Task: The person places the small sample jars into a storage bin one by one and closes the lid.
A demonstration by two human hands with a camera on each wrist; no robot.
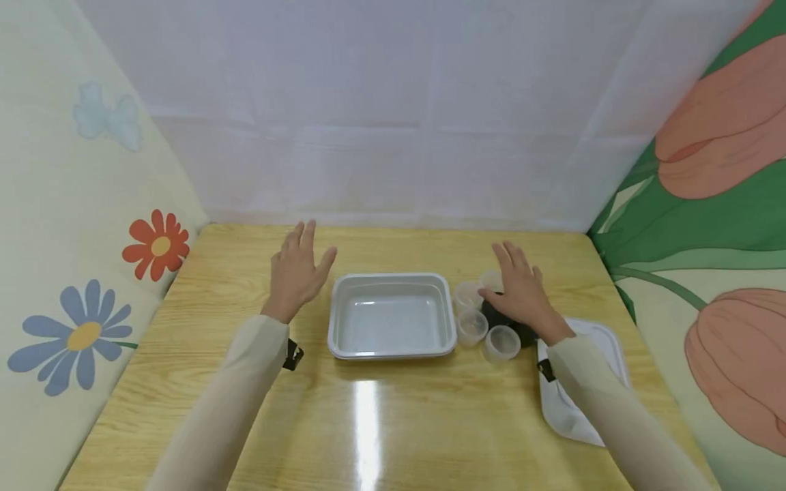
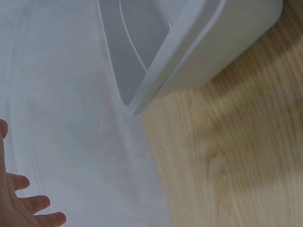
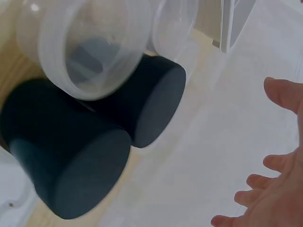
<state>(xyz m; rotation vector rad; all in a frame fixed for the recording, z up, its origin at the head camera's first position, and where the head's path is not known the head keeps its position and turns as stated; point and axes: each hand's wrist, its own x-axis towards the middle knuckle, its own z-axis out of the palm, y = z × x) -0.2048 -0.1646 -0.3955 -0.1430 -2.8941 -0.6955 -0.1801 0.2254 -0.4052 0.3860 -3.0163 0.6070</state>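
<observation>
A pale grey rectangular plastic tray (image 1: 393, 326) lies at the middle of the table, its inside bare. To its left my left hand (image 1: 297, 271) hovers with fingers spread, holding nothing; the left wrist view shows the tray's corner (image 2: 189, 56) beside it. My right hand (image 1: 520, 293) is raised over two black cylindrical objects (image 3: 71, 151), fingers extended and apart from them. Several clear plastic cups (image 1: 472, 326) stand between the tray and that hand. In the right wrist view a clear cup (image 3: 94, 47) sits beside the black cylinders.
Under my right forearm lies a white plastic lid or shallow tray (image 1: 568, 416), partly hidden by the sleeve. The wooden table (image 1: 295, 423) meets a white cloth backdrop (image 1: 393, 170) at the back. Flower-printed panels (image 1: 92, 327) border both sides.
</observation>
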